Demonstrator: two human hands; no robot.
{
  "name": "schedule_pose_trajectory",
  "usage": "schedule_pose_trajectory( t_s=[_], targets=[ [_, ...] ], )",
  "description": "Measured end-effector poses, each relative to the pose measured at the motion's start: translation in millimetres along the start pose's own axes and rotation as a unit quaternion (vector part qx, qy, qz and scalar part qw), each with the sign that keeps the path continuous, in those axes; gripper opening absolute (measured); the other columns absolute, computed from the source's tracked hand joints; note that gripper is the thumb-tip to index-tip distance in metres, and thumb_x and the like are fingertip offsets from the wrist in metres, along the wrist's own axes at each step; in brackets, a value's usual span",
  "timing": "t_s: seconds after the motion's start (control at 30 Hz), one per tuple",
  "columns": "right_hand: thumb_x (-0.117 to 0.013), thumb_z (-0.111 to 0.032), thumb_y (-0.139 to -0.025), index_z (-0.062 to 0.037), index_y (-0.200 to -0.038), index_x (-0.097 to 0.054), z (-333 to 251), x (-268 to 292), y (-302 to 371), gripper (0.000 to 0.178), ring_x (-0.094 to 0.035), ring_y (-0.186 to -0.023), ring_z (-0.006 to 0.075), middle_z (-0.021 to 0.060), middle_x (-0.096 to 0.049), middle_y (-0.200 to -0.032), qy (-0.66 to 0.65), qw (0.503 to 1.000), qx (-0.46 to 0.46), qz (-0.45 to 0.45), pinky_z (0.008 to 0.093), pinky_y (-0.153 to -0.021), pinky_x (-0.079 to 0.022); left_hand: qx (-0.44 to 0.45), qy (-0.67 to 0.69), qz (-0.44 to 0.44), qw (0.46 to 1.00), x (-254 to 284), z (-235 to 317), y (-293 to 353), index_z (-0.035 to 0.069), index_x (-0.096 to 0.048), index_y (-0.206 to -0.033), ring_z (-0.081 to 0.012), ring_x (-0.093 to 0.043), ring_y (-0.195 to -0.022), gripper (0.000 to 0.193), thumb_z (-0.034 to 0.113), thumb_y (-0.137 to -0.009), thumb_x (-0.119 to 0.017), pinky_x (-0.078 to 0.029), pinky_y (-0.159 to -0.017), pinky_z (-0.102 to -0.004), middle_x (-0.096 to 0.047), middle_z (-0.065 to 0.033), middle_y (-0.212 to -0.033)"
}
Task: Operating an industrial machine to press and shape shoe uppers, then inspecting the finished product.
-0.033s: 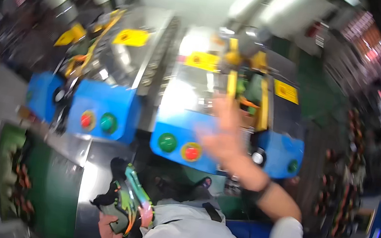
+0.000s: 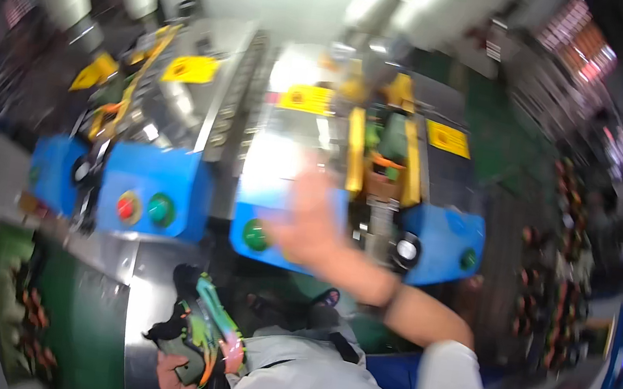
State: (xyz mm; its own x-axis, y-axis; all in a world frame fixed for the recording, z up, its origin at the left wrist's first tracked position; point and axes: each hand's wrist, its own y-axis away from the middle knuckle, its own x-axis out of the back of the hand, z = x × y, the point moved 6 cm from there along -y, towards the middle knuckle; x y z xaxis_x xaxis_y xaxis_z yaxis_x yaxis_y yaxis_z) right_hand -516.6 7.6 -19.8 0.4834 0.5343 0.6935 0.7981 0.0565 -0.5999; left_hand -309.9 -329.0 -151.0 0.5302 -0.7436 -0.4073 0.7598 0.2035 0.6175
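In my left hand [image 2: 176, 376], low in the view, is a dark green and black shoe [image 2: 198, 334] with orange and bright green trim. A glossy teal-to-pink strip, perhaps its sole, runs along one side. My right hand [image 2: 306, 222] is stretched out over the blue front panel [image 2: 248, 190] of the middle machine. Motion blurs it, but the fingers look spread and nothing shows in them. Close by its thumb is a green button [image 2: 256, 234]; the hand covers most of the button beside it. Whether it touches the panel I cannot tell.
Between yellow side guards [image 2: 414, 161] of the middle machine sits another green and orange shoe [image 2: 393, 142]. To the left stands a similar machine with a red button [image 2: 126, 207] and a green button [image 2: 161, 209]. Racks of shoes [image 2: 569, 262] line the right side.
My right hand has swung left across the blue panel, from beside the red button to over it, near the green one. The left hand keeps its hold on the shoe. The view has shifted slightly.
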Motion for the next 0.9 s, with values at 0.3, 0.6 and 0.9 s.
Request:
schedule_pose_trajectory(
  t_s=[0.3, 0.6, 0.9],
  targets=[
    [-0.061, -0.028, -0.085, 0.0047, -0.127, -0.048, -46.8, -120.1, 19.7, 0.054, -0.025, -0.14, 0.0432, 0.0309, -0.027, -0.147, -0.025, 0.983, 0.009, -0.182, 0.0653, -0.108, -0.02, 0.028, -0.019, 0.018, 0.999, 85.1, -20.4, -8.9, 0.004, -0.051, -0.122, -0.0276, -0.057, -0.102, 0.049, 0.012, -0.074, -0.053, -0.048, -0.09, -0.0432, -0.059, -0.0126, -0.112],
    [-0.066, -0.009, -0.083, 0.0024, -0.114, -0.06, -97.1, -155.0, 256.4, 0.033, -0.06, -0.113, 0.0307, 0.0195, -0.061, -0.122, -0.434, 0.779, -0.094, -0.443, 0.0371, -0.098, -0.046, -0.139, 0.065, 0.274, 0.949, 98.8, -63.3, 84.3, 0.009, -0.04, -0.131, -0.0255, -0.057, -0.102, 0.078, -0.007, -0.058, -0.064, -0.052, -0.085, -0.0392, -0.053, -0.009, -0.108],
    [-0.064, -0.008, -0.073, -0.0049, -0.149, -0.021, -143.6, -189.9, 275.1, 0.087, -0.025, -0.143, 0.0334, 0.0154, -0.023, -0.154, -0.489, 0.634, -0.2, -0.565, 0.0521, -0.11, -0.028, -0.24, -0.24, 0.369, 0.866, 219.3, -108.8, 52.9, 0.0, -0.032, -0.141, -0.035, -0.04, -0.131, 0.081, 0.014, -0.071, -0.069, -0.03, -0.111, -0.0382, -0.04, -0.0257, -0.139]
  ],
)
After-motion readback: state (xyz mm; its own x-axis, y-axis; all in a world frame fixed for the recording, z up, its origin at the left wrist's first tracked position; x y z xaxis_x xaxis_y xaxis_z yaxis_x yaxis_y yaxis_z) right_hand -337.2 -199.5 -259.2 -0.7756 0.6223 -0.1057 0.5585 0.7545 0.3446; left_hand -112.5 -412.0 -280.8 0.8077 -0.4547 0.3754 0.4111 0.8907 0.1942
